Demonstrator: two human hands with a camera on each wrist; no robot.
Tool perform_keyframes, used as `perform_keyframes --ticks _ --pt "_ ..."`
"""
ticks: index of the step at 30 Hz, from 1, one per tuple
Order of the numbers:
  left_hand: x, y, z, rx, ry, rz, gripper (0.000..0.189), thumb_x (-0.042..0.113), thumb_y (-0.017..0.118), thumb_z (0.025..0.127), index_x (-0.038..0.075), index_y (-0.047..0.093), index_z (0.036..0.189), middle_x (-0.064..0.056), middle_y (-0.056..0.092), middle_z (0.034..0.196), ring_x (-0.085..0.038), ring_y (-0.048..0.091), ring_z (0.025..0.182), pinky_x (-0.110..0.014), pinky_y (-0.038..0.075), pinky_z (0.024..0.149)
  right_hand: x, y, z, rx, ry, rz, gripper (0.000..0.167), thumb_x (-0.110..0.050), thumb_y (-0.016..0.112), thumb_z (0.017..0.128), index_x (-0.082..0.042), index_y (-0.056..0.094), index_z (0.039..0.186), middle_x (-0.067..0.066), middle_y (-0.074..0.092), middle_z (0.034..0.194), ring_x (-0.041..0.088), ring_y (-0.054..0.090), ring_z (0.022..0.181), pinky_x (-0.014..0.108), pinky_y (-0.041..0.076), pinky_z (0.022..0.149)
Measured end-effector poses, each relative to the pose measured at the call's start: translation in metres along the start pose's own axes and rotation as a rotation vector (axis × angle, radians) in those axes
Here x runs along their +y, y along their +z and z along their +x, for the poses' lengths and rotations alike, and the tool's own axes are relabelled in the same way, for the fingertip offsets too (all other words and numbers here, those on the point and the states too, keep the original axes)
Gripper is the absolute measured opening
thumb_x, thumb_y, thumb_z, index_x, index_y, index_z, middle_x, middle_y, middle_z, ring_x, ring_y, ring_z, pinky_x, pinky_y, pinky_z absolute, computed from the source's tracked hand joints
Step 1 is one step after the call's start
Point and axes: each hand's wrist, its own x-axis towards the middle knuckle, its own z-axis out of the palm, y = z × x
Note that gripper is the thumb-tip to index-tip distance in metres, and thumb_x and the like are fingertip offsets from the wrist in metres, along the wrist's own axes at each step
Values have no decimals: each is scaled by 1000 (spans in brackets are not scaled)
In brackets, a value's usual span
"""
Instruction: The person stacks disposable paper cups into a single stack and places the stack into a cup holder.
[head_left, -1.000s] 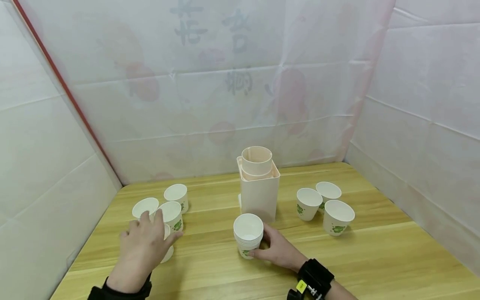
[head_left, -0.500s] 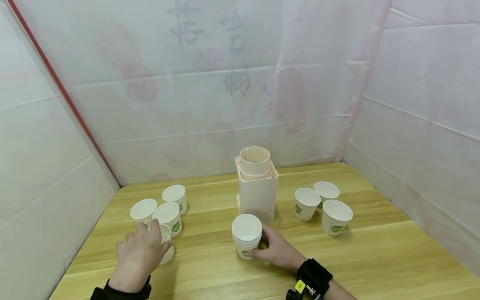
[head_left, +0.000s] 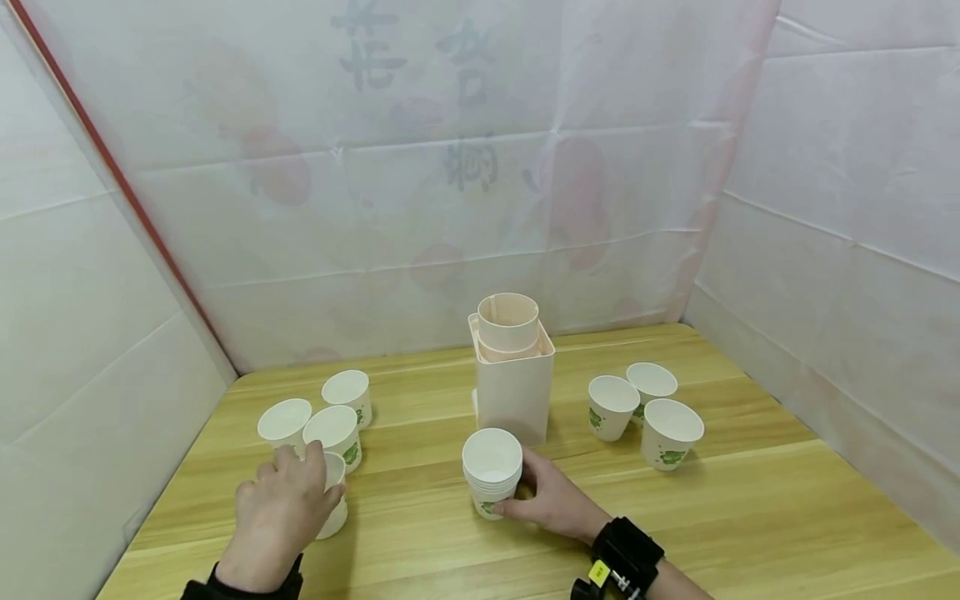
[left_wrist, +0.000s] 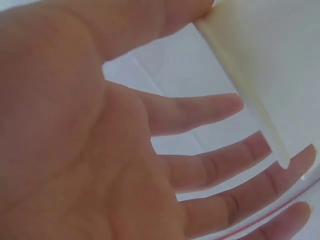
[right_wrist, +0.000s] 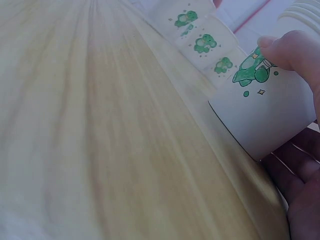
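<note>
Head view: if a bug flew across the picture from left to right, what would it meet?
Left grip → stack → right grip → front right cup. The box is left out because the stack overlaps it.

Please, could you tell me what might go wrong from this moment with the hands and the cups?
1. The left hand grips the nearest left-side cup, and another cup stands close behind it. Lifting might knock that one over.
2. The right hand holds a stack of cups just in front of the box. Pushed backward, the stack could bump it.
</note>
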Motion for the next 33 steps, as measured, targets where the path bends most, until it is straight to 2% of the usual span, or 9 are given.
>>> perform_keyframes --ticks 6,11,17,20,28,33 --pt "11 -8 3 6 40 -37 51 34 72 74 -3 53 103 -19 50 78 -38 52 64 -47 42 46 1 0 0 3 6 -11 67 -12 72 78 -24 38 135 0 50 128 21 46 118 32 34 99" --pt "23 -13 8 94 73 -89 41 31 68 76 0 55 101 -19 54 86 -38 53 69 -49 44 53 2 0 0 6 28 -19 67 -14 72 78 -25 38 135 -2 50 128 20 45 119 30 32 99" --pt "41 -21 18 150 82 -176 41 32 61 83 4 57 113 -19 56 103 -38 53 87 -52 45 66 0 0 -1 12 28 -23 67 -14 73 78 -24 39 134 -2 50 128 19 45 119 30 32 99" --pt "52 -23 24 199 107 -232 41 34 59 86 6 56 116 -18 54 109 -38 51 94 -51 43 72 -3 0 -1 16 27 -28 66 -14 73 78 -24 39 134 -1 50 127 19 45 119 30 32 99" --pt "76 -31 38 335 161 -350 47 39 59 87 7 54 121 -16 53 116 -34 48 99 -46 41 81 -5 0 0 10 26 -37 65 -15 73 78 -24 40 134 -1 50 127 18 45 119 32 32 100" --pt "91 -35 44 365 189 -412 48 39 60 87 7 54 122 -16 51 120 -34 47 104 -44 42 84 -6 -1 0 15 33 -37 66 -14 73 78 -23 39 134 -2 50 127 17 45 119 33 32 100"
